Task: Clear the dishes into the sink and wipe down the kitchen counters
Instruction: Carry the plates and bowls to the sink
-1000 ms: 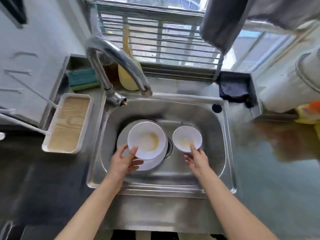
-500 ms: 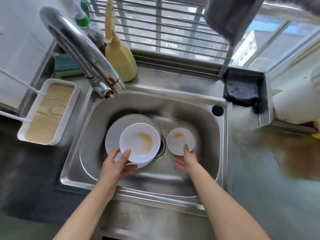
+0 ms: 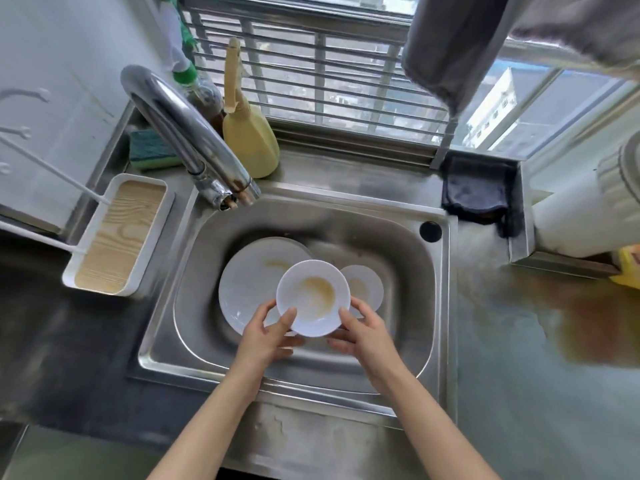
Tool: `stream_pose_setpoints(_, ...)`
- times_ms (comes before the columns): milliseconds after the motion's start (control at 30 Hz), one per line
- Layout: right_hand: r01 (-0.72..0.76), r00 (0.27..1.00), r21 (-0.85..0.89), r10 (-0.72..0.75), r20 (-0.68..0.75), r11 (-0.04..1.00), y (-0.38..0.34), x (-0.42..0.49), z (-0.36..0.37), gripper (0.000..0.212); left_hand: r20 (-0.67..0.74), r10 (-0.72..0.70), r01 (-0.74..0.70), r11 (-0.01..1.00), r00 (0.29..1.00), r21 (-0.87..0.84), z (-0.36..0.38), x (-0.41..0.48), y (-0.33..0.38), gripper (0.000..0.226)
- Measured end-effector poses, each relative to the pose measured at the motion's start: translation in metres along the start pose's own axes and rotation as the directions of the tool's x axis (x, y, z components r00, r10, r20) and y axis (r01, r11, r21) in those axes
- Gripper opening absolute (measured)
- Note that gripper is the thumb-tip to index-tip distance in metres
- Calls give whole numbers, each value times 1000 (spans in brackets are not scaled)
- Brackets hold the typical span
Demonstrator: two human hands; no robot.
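Note:
A white bowl (image 3: pixel 313 297) with a brown stain is held above the steel sink (image 3: pixel 412 251). My left hand (image 3: pixel 268 336) grips its near left rim, thumb on the inside. My right hand (image 3: pixel 363 332) holds its right side, thumb at the rim. Under it on the sink floor lies a large white plate (image 3: pixel 249 285) with a faint stain. A small white bowl (image 3: pixel 363 284) sits to the right of it, partly hidden by the held bowl.
The chrome faucet (image 3: pixel 187 133) arches over the sink's back left. A yellow bottle (image 3: pixel 249 140), a green sponge (image 3: pixel 149 150) and a dark cloth (image 3: pixel 478 195) sit behind the sink. A wood-lined white tray (image 3: pixel 117 233) lies left. A brown spill (image 3: pixel 595 327) stains the right counter.
My left hand lifted the stained bowl off the plate and moved it right. My right hand left the small bowl and took hold of the lifted bowl's right side.

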State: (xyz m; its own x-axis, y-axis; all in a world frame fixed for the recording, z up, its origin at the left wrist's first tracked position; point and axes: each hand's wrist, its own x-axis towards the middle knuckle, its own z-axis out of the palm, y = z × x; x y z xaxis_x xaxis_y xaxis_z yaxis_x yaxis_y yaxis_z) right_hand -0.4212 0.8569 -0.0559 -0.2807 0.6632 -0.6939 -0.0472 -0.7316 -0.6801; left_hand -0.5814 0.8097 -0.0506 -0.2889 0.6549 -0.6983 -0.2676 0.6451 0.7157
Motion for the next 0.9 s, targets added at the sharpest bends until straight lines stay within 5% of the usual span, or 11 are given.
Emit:
stream_pose_setpoints(100,-29,996,78,35,-80,997,9,11,-6,33,58,172,-181,904,983,389,-13,-7,-18,58)
stream_pose_setpoints(167,-39,984,147,64,-169,988,13,22,-14,36,47,377,-284,604,925,744,-32,-12,-34,57)
stream_pose_setpoints(233,-39,961,243,103,-256,969,17,35,-24,42,78,508,-294,361,858,885,-45,-13,-46,56)
stream_pose_setpoints(333,-34,921,286,142,-364,958,24,52,-35,43,121,584,-262,162,803,951,-47,-11,-58,44)
stream_pose_setpoints(700,-75,858,59,95,-504,995,42,81,-46,49,82,578,-164,91,812,982,-41,-4,-60,41)
stream_pose_setpoints(900,-128,847,147,186,-498,981,46,70,-45,56,82,559,-172,110,825,979,-43,0,-67,43)
